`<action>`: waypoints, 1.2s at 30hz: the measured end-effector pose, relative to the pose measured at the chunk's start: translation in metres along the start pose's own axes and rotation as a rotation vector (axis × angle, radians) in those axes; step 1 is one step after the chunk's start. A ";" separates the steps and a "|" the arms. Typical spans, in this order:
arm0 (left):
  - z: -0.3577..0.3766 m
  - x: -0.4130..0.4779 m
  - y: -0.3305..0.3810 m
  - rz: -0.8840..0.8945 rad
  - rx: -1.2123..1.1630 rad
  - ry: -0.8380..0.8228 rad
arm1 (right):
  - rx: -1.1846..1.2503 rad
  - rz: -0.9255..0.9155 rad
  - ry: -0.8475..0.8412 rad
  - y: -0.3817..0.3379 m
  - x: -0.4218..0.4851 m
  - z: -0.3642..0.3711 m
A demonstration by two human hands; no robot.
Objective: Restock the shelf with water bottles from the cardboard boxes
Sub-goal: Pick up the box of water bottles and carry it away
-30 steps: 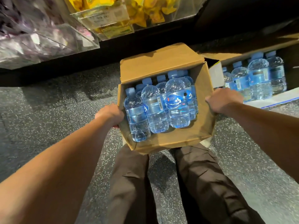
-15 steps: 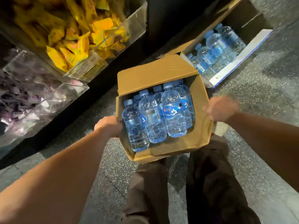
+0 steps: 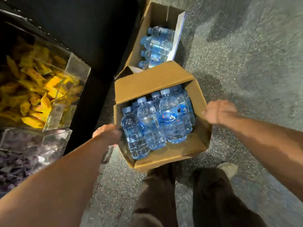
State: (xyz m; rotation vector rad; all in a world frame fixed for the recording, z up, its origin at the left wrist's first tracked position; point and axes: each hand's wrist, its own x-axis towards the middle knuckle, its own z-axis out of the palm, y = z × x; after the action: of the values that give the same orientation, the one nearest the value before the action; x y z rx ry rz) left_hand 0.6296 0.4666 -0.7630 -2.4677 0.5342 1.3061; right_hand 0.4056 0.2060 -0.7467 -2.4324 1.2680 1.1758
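Head camera looks down on a grey speckled floor point(image 3: 246, 54) that fills the right side and the bottom of the frame. In the centre a cardboard box point(image 3: 185, 154) is held up above the floor, open on top, with one flap standing on its far side. Inside it are water bottles point(image 3: 164, 122) with blue caps and blue labels, packed close together and leaning. The left hand point(image 3: 106, 133) is closed on the left wall of the box, and the right hand point(image 3: 219, 112) is closed on the right wall; the right hand is a little blurred. In the upper centre a second cardboard box point(image 3: 144, 30) stands on the floor, touching the dark base of the shelf point(image 3: 91, 30), and more bottles point(image 3: 155, 45) lie in it. The shelf is black and takes the upper left of the frame. On the left edge are two clear plastic bins point(image 3: 77, 74): the upper one holds yellow packets point(image 3: 36, 89), the lower one holds purple packets point(image 3: 19, 161). At the bottom centre are the person's legs in dark brown trousers point(image 3: 157, 199), and one light shoe point(image 3: 227, 169) shows at the lower right.
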 end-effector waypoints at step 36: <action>0.158 -0.207 0.626 0.704 1.132 0.101 | 0.833 0.754 -0.162 0.515 -0.181 0.281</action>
State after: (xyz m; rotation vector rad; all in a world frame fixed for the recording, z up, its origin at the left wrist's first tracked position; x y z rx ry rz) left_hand 0.1230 0.0164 -0.7304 -1.3996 1.6906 0.6733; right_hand -0.2015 0.1251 -0.7041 -1.2682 2.1355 0.6827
